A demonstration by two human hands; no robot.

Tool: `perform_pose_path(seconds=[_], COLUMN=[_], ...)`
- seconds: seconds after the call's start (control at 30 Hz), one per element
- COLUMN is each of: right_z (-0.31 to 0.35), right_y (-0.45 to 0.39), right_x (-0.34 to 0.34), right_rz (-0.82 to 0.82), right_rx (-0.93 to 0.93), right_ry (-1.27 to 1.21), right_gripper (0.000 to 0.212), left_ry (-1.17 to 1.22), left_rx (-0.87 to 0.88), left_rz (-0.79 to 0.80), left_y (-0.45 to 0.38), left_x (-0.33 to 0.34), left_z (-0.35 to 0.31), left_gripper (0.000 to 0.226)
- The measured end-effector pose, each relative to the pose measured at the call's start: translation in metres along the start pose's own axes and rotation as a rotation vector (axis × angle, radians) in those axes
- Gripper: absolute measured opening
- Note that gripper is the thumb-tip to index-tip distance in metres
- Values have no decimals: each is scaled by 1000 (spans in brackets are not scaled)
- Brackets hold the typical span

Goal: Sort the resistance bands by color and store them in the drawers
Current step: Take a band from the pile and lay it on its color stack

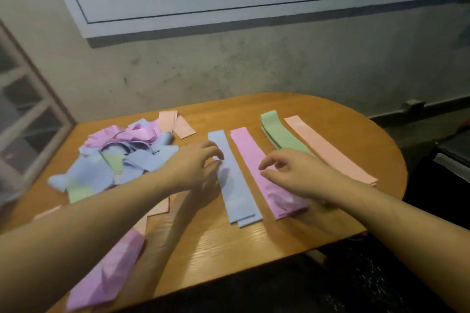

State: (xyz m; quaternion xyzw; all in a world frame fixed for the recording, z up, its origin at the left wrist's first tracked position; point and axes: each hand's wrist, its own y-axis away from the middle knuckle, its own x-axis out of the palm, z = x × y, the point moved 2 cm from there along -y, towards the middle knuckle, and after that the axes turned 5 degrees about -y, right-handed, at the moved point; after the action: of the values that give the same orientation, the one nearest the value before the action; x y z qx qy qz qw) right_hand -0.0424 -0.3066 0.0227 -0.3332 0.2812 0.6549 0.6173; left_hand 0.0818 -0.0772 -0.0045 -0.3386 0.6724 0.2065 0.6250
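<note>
The wooden counter [254, 241] has a rounded right end. Near its left edge lies a jumbled heap of bands [114, 157]. Toward the right end lie four straight stacks: blue [236, 185], purple [256, 160], green [282, 134], peach [330, 150].

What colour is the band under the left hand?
Light blue band, head view; left hand touches it.
</note>
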Motion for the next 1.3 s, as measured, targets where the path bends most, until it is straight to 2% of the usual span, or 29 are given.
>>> perform_pose_path(seconds=[0.2, 0.43, 0.57, 0.77, 0.83, 0.97, 1.13, 1.3], right_z=[55, 103, 125, 153, 159, 168, 187, 193], right_y=[-22, -48, -63, -84, -91, -107, -120, -121], right_x=[44, 96, 123, 151, 159, 181, 209, 233], right_rz=[91, 157, 189, 155, 135, 86, 82, -9], right_rx=[-91, -151, -195, -253, -272, -307, -352, -455], right_ry=[-3, -14, -29, -126, -174, -252, -313, -227], right_gripper=[16, 16, 13, 13, 14, 15, 17, 25], left_ry=[2, -11, 61, 276, 312, 140, 93, 165], left_rx=[-151, -334, -481, -589, -586, -516, -459, -417], left_rz=[-10, -190, -258, -254, -282, -241, -335, -495], left_y=[88, 178, 208, 223, 224, 224, 224, 229], left_x=[-17, -28, -22, -4, 0, 6, 8, 4], left_z=[60, 116, 149, 175, 177, 180, 180, 174], left_gripper=[48, 44, 34, 42, 52, 69, 52, 40])
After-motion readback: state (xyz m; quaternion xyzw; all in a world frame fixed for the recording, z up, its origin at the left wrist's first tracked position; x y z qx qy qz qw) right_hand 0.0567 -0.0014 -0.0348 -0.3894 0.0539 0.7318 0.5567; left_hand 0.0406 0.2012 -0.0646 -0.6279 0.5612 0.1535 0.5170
